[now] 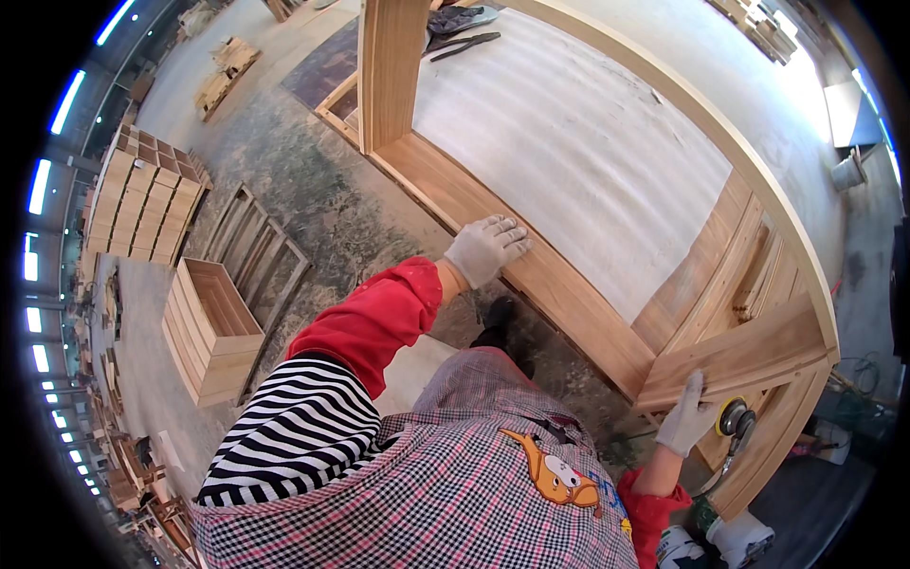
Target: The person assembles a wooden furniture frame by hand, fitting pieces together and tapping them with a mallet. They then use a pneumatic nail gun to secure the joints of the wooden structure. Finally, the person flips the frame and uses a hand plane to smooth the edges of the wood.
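Our left hand (485,248) lies flat, fingers spread, on the near rail of the wooden frame (531,261) on the counter (578,142) | our right hand (686,417) grips the frame's corner board, fingers wrapped over its edge | round sander (733,418) just beside it | open wooden crate (210,327) on the floor, well apart.

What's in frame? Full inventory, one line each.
wooden frame: 1, pale wood, on the workbench under both hands
white sheet: 1, white, inside the frame
sander: 1, round disc, by the right hand
pliers: 1, dark, top of the bench
open wooden box: 1, pale, floor at left
stacked crates: 1 stack, pale, far left
left hand: gloved, flat on the frame rail
right hand: gloved, on the frame corner
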`<state>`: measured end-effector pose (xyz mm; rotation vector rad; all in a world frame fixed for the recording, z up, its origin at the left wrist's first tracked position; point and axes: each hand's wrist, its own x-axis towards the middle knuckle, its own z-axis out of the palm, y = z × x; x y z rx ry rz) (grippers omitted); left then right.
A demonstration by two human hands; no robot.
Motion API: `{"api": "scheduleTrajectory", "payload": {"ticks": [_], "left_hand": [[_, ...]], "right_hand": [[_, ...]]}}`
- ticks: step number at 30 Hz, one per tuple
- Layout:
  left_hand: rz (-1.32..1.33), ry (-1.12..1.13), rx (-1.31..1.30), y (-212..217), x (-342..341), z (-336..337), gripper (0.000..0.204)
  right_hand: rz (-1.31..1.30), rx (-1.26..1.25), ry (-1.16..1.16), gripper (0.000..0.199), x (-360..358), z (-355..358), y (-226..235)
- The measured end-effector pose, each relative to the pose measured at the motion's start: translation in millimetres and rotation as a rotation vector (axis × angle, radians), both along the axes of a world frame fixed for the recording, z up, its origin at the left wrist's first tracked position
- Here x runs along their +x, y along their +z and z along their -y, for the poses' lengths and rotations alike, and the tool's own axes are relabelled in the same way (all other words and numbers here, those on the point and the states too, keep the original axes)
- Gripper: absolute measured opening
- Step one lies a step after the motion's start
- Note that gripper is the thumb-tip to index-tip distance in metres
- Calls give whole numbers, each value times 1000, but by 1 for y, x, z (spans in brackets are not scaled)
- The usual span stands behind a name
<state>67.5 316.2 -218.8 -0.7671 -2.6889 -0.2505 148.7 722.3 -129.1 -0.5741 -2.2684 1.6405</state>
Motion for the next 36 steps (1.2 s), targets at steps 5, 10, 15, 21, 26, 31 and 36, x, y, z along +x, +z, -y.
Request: {"api": "scheduleTrajectory", "payload": {"ticks": [5,10,15,21,26,31,36], "left_hand": [[78,-10,-71,1,-1,-3,51],[184,13,-96,16,2,-7,70],[171,-29,-91,18,0,-13,75],[140,-40,-16,25,3,-52,78],[526,66,-206,15,-3,-104,83],[384,62,-251,0,-1,-103,85],[473,81,-288,16,-4,-117,83]], "right_hand": [[121,-56,32,34,9,-10,-8],[-40,108,124,23,9,5,13],[-71,75,116,20,18,8,25],[-45,312,124,18,1,-30,47],[-93,254,94,20,-20,-78,-10],[92,81,301,44,-34,-94,-2],[415,479,366,64,-38,-168,-97]]}}
